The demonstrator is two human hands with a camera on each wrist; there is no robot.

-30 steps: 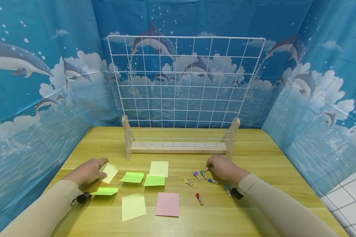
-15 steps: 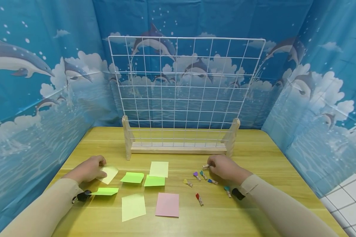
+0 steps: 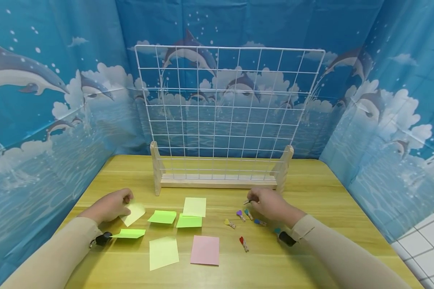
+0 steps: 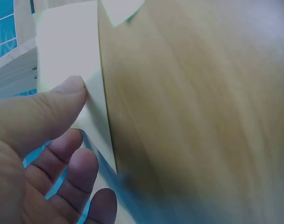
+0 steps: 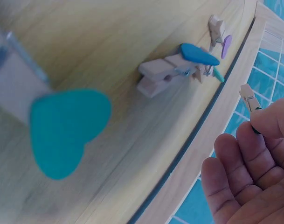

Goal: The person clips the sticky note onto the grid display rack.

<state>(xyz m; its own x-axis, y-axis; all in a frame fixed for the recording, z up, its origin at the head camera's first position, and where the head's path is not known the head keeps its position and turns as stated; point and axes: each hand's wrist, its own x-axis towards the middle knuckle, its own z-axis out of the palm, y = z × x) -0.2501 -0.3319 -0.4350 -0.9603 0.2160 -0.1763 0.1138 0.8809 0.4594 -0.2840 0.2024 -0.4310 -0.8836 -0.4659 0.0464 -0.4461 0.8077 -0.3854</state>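
Observation:
On the left, my left hand [image 3: 110, 206] pinches a pale yellow sticky note [image 4: 69, 46] by its edge, thumb on its face in the left wrist view. My right hand [image 3: 271, 204] holds a small wooden clothespin [image 5: 248, 97] between thumb and index finger; its dark end is mostly covered by the thumb. Just below that hand lie several mini clothespins with coloured hearts: a purple one [image 3: 240, 214], a blue one [image 3: 259, 222] and a teal one [image 5: 69, 133]. A yellow one [image 3: 230, 223] and a red one [image 3: 243, 243] lie nearer the middle.
A white wire grid [image 3: 230, 48] stands upright on a wooden base [image 3: 218, 183] at the back. Green notes [image 3: 162, 216], more pale yellow notes [image 3: 164, 253] and a pink note pad [image 3: 205, 250] are spread on the wooden table [image 3: 322, 224]. A dolphin-printed curtain [image 3: 94, 132] surrounds it.
My right hand has shifted slightly left and up with the clothespin, which now points out past the fingertips. My left hand stays at the yellow note, its fingers moved only a little.

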